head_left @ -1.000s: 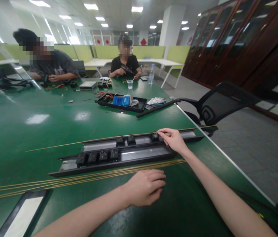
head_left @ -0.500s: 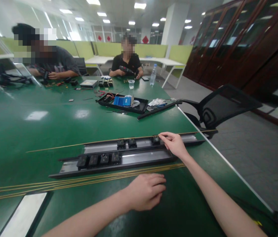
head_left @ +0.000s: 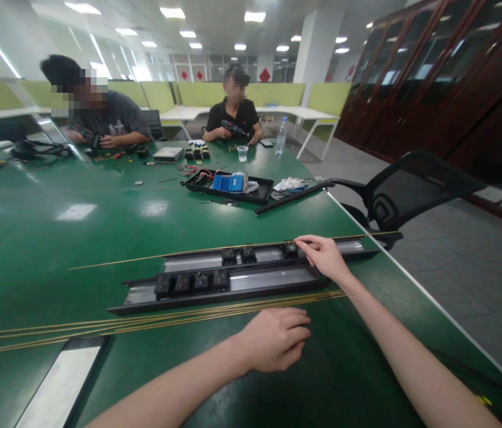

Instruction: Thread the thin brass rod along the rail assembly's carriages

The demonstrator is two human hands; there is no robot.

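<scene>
My right hand (head_left: 324,255) pinches a thin brass-coloured rod (head_left: 179,254) between thumb and fingertips. This rod runs along the far side of a dark channel-shaped rail (head_left: 268,255), its right end past the table edge. Under my right fingertips sits a small black block (head_left: 290,249) in that rail, and two more black blocks stand further left. A nearer rail (head_left: 272,278) holds several black blocks (head_left: 201,281) at its left part. My left hand (head_left: 277,337) hovers or rests over the table, fingers loosely bent and apart, holding nothing. Several brass-coloured rods (head_left: 152,323) lie just beyond it.
A phone-like slab with a pale face (head_left: 61,380) lies at the front left. Further back are a black tray (head_left: 259,189) with a blue item, gloves (head_left: 290,187), a cup (head_left: 242,153) and a bottle (head_left: 281,137). Two people sit across the table; a chair (head_left: 393,196) stands right.
The whole view has shifted slightly, so things appear further right. My right hand keeps its pinch on the rod, and my left hand holds nearly the same pose.
</scene>
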